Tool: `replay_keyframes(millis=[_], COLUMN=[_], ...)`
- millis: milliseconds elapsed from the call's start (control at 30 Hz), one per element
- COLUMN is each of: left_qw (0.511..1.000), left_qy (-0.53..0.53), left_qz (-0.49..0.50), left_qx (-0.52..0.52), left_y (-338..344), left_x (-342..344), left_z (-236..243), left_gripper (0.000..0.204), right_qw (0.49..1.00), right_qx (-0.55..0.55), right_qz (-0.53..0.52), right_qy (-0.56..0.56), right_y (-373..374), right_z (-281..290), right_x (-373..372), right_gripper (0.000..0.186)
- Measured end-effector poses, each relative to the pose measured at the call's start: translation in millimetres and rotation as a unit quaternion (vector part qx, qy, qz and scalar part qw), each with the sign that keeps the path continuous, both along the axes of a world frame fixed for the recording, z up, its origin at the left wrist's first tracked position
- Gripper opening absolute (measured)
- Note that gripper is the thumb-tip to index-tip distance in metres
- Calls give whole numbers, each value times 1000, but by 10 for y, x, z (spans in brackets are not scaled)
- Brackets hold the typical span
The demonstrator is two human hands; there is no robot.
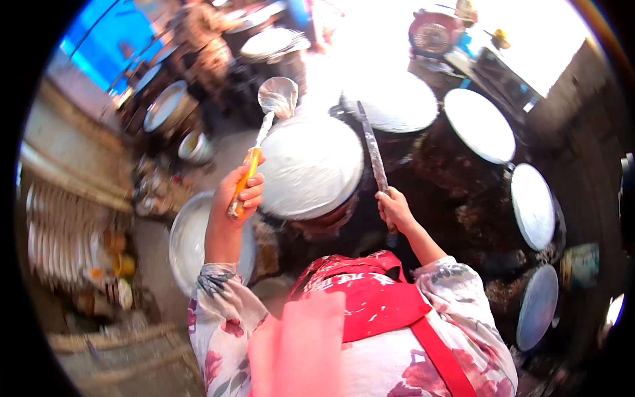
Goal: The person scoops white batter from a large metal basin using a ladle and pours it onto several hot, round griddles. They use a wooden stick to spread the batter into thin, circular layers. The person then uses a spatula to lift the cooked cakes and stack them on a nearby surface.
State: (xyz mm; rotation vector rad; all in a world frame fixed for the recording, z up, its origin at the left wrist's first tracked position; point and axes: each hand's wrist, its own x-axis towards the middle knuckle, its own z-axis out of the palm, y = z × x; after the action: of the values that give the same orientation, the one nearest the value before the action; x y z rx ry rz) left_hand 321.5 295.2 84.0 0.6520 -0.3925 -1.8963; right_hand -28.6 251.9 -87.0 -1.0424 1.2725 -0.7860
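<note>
My left hand (241,192) grips the orange handle of a metal ladle (278,98), its pale-coated bowl raised over the far-left edge of a round griddle (311,172) covered with a white layer. My right hand (395,210) holds a long, flat, stained blade (372,145) upright along the griddle's right side. Below my left arm is a wide metal basin (182,245) with pale liquid, partly hidden by that arm.
More white-topped griddles (476,126) curve around the right, with a fan (431,36) behind them. A person (205,46) stands at other round surfaces (165,106) at back left. A bucket (195,147) and stacked ridged pieces (59,231) are on the left.
</note>
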Motion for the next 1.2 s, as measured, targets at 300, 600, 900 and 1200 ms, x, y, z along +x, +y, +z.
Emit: replay_keyframes(millis=[300, 600, 900, 1200], left_qw=[985, 842, 533, 498], left_qy=[83, -532, -828, -854], left_qz=[-150, -49, 35, 56], left_qx=[10, -76, -171, -141], left_y=[-2078, -3046, -3561, -3504], left_x=[-2289, -3711, -3491, -3095], left_z=[-287, -1309, -1739, -1681], left_gripper=[28, 54, 63, 66], right_qw=[983, 938, 924, 905], right_qx=[-56, -80, -112, -142], right_qz=[-95, -64, -2, 87], right_qy=[150, 332, 365, 391], right_y=[-1539, -2087, -2632, -2982], right_z=[-33, -325, -203, -33], right_x=[-1666, -1902, -1735, -1553], right_gripper=[21, 28, 25, 21])
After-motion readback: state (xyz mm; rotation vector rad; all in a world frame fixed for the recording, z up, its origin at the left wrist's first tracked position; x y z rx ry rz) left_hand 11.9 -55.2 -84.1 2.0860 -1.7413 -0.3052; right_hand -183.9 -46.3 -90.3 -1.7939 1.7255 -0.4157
